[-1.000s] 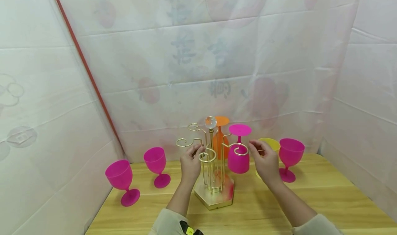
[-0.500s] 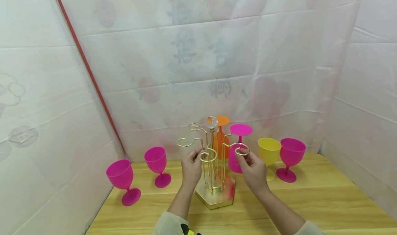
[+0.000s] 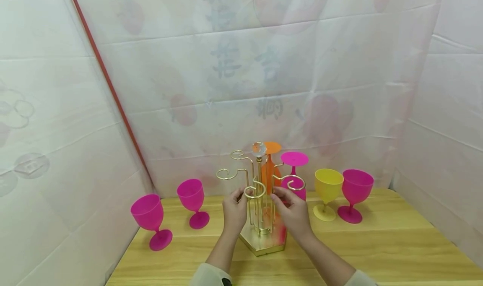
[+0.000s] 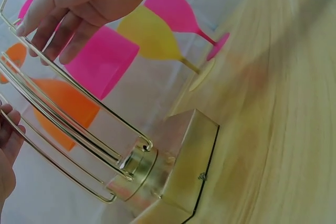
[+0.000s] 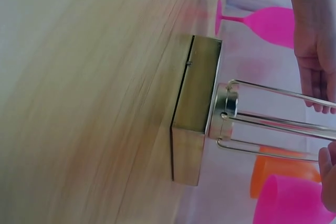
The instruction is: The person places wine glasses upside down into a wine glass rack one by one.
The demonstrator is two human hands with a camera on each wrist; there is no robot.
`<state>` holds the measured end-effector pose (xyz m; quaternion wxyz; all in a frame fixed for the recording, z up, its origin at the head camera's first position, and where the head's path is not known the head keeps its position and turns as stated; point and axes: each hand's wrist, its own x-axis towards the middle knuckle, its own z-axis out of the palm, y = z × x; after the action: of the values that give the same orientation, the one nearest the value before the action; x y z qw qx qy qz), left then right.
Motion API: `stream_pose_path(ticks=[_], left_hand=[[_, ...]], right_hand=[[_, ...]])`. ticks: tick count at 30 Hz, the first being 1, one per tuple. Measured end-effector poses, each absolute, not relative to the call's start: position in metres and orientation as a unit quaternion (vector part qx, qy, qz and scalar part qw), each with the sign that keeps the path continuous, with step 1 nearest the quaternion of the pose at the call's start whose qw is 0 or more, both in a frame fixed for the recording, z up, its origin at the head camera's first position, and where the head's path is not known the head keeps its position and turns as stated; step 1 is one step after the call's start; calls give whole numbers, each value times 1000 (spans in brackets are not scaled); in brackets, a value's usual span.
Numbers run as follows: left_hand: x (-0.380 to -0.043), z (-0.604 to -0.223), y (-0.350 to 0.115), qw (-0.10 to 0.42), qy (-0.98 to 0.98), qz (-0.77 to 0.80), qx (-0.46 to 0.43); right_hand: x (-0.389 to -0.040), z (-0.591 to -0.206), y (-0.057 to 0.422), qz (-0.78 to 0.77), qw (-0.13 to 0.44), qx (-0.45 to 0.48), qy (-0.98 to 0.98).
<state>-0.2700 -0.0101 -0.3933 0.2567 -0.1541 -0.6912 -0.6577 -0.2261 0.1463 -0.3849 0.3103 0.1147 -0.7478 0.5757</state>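
hands (image 3: 296, 214) now closer, rack (image 3: 260, 242) between

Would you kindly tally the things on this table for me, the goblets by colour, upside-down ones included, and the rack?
Pink goblets: 4
Yellow goblet: 1
Orange goblet: 1
Gold rack: 1
Total: 7

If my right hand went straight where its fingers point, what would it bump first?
Probably a wire of the gold rack. The right hand seems to pinch it, though depth is hard to judge.
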Motion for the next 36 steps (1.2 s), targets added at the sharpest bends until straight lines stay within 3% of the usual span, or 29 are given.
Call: stream_pose_path(ticks=[9,17,28,36], left_hand=[[-290,-423,-4,277,-694,-650,-143],[-298,-434,-6,255,-689,-662,-148],[-297,-434,-11,191,-707,-669,-128],[-283,-413,-15,175,-704,-670,-156]], right_hand=[[-252,-413,149,595,335,119,-721],[-254,-413,149,562,364,139,-730],[-252,-417,145,526,362,138,-757],[-252,-421,144,520,371,141,-756]])
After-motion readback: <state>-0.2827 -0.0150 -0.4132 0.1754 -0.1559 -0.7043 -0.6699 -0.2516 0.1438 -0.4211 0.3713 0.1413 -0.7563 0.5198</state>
